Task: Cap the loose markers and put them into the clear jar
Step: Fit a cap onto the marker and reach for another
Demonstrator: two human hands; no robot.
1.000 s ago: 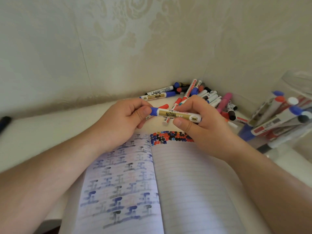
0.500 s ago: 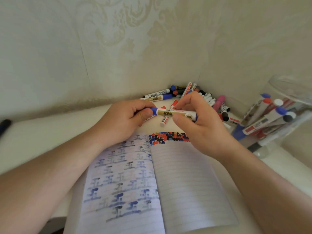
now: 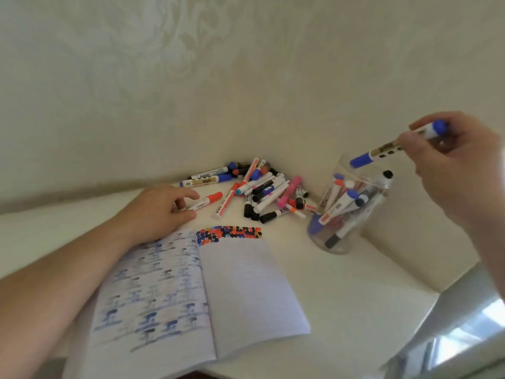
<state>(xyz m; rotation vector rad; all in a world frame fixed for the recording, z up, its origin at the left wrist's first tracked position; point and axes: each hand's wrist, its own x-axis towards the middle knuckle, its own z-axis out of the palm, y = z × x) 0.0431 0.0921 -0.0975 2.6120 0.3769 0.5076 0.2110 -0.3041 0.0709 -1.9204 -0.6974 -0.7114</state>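
Observation:
My right hand [image 3: 461,165] pinches a capped blue and gold marker [image 3: 382,151], holding it tilted with its blue cap just above the mouth of the clear jar [image 3: 347,242]. The jar stands at the right and holds several capped markers. My left hand [image 3: 161,212] lies on the table and pinches the white barrel of a red-capped marker [image 3: 206,202]. A heap of loose markers [image 3: 262,190] lies in the corner by the wall, between the two hands.
An open lined notebook [image 3: 246,291] with ink marks and a patch of coloured dots lies in front of me, under my left forearm. The white table [image 3: 355,296] ends at the right edge, close behind the jar. Walls close the corner.
My hands have parted. The right one carried the blue and gold marker up and right to the jar mouth; the left one dropped to the table and took hold of a red-capped marker.

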